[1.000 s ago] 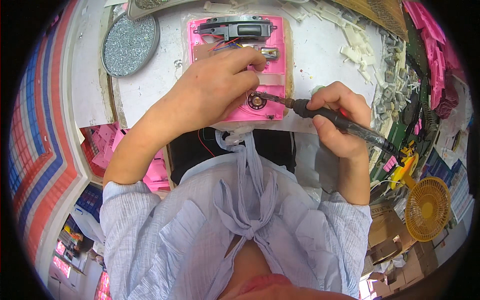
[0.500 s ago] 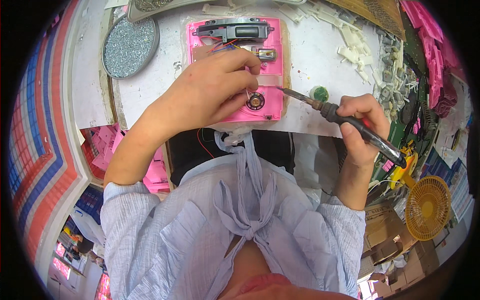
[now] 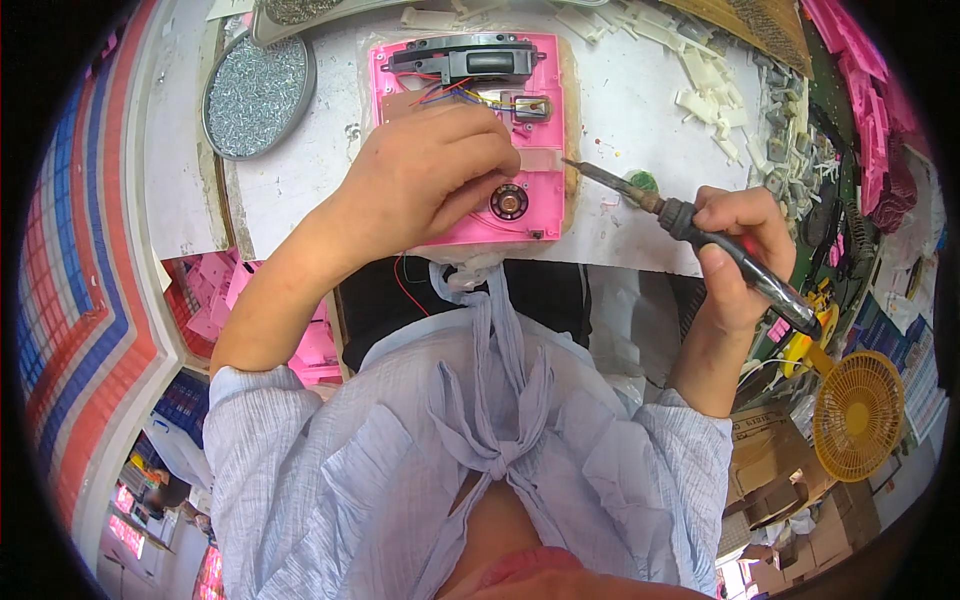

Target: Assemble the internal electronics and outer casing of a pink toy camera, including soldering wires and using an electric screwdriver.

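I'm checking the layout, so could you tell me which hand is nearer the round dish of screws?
Left. The left hand lies just right of the dish of screws; the right hand is far right.

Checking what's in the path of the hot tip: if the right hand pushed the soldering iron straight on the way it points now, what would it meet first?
The right hand aims the soldering iron up-left. Straight on, its tip would probably first meet the right edge of the pink case, near the left hand's fingertips; depth is unclear.
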A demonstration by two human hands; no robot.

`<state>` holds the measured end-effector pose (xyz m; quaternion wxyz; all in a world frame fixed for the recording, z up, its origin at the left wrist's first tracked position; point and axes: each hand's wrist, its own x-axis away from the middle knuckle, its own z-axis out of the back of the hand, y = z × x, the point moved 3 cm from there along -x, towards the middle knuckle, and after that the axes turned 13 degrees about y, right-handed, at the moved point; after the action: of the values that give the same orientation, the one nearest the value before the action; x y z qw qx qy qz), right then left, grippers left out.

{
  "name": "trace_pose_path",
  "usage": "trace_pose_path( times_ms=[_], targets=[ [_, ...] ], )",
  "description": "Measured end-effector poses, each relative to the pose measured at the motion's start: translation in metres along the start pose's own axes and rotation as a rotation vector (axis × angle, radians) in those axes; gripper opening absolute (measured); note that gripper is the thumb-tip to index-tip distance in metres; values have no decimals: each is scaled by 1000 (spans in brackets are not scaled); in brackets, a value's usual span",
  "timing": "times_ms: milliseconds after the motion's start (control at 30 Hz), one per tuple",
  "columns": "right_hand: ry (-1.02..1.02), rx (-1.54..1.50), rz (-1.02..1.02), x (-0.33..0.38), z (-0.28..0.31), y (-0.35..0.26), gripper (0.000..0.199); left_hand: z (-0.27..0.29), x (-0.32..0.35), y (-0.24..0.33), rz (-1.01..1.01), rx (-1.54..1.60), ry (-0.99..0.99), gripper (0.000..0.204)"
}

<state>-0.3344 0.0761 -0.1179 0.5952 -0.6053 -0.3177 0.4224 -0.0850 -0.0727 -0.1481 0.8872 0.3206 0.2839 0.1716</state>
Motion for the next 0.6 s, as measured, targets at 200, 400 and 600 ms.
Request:
trace_pose_path(
  times_ms=[200,400,600],
  targets=[
    [-150,-22,-66,-1,-17,6,27,0,-1,4,11,-33,-17,24],
    [-247,26,-91,0,-26,9,25,-2,-1,4,6,-44,16,16],
    [-274,52,-53,-2,-29,10,22,-4,-1,5,4,-52,18,16]
  ],
)
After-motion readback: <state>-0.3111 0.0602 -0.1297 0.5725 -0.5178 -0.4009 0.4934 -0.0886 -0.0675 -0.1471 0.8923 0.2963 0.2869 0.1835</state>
